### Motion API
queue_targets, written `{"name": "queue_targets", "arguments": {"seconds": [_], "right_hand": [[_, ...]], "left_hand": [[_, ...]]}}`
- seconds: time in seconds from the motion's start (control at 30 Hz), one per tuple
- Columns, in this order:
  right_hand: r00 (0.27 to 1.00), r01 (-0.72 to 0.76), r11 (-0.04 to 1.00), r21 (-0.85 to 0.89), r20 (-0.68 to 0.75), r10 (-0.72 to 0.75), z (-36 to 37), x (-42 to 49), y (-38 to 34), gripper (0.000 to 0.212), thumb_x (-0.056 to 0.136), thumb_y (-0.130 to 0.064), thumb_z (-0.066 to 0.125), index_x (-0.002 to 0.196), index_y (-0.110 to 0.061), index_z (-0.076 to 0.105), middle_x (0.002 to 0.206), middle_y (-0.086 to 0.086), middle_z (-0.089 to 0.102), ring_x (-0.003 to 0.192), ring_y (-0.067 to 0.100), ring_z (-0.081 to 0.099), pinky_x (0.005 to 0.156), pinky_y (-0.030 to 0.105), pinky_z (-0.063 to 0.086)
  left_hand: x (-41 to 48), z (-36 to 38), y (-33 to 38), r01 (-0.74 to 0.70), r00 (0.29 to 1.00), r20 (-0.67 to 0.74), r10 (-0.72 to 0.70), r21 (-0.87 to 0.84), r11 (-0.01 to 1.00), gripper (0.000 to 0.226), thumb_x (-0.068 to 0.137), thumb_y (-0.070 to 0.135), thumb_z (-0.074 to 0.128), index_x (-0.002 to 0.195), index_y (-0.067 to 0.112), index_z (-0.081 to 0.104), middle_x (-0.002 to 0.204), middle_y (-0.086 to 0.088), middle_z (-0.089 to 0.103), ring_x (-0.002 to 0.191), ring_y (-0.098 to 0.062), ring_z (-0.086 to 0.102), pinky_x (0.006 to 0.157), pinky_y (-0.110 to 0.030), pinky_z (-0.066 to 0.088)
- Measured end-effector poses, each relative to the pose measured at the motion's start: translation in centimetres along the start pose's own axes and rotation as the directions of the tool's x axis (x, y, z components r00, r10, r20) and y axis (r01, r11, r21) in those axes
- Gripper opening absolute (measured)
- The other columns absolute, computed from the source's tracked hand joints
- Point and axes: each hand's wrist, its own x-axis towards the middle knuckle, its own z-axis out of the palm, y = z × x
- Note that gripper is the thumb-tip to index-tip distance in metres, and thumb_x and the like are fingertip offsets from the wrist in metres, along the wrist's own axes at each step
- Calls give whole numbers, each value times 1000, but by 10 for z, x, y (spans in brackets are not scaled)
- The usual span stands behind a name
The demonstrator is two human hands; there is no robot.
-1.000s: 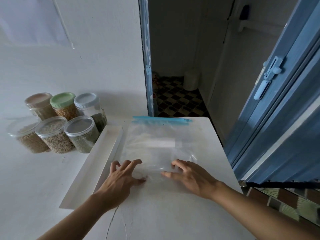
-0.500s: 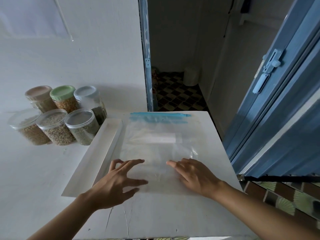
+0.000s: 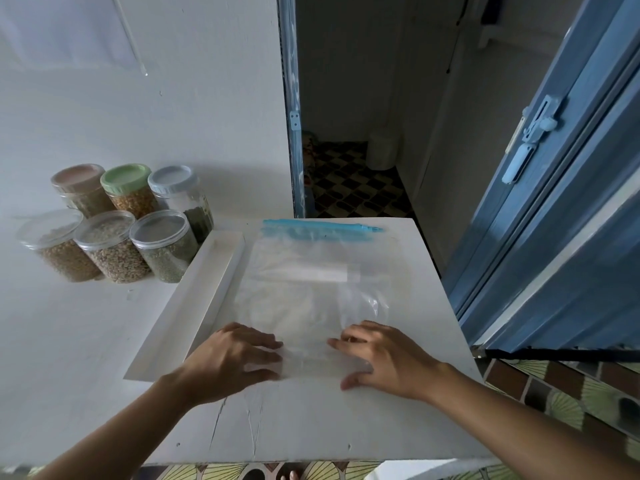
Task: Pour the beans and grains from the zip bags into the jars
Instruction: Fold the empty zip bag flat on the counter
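Both hands are down on the zip bag (image 3: 311, 292), which lies flat on the white table (image 3: 311, 424) straight ahead of the person. The left hand (image 3: 232, 358) rests on the bag's near left corner, fingers loosely spread and pointing inward. The right hand (image 3: 384, 358) mirrors it on the near right, palm down, gripping nothing. Neither one pinches the plastic as far as can be seen. The bag runs lengthwise away from the body: closed bottom under the fingers, blue zip strip (image 3: 318, 229) at the far end, out of reach of both hands. It looks flat and empty. The jars (image 3: 114, 251) stand in a lidded cluster well off to the left, nearer the left hand, so any carry that way would likely fall to that side.
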Motion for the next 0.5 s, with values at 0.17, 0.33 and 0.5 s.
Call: {"name": "queue_targets", "arguments": {"seconds": [0.17, 0.33, 0.5], "right_hand": [[982, 50, 994, -100, -176, -67, 7, -9, -7, 40, 93, -45, 62, 114, -13, 73, 99, 0, 68, 83, 19, 65, 69, 30, 57], [961, 65, 975, -212, -248, -118, 15, -5, -14, 12, 92, -19, 58, 89, -16, 70, 78, -2, 60, 67, 18, 57, 57, 31, 49], [973, -28, 992, -120, -231, 0, 12, -1, -10, 13, 91, -19, 54, 86, -16, 65, 74, -3, 56, 64, 20, 55, 52, 30, 44]], "left_hand": [[-1, 0, 2, -37, 999, 19, 36, 10, 999, 20, 96, 43, 67, 111, 34, 77, 122, 11, 73, 117, -1, 66, 102, -17, 49], [-4, 3, 7, -63, 997, 37, 61, 53, 997, 26, 100, 40, 60, 119, 23, 64, 113, 9, 71, 98, -6, 67, 88, -24, 57], [-2, -3, 5, 89, 996, 11, -88, -102, 991, 39, 108, 47, 43, 135, 19, 46, 114, 1, 69, 97, -12, 67, 86, -25, 57]]}}
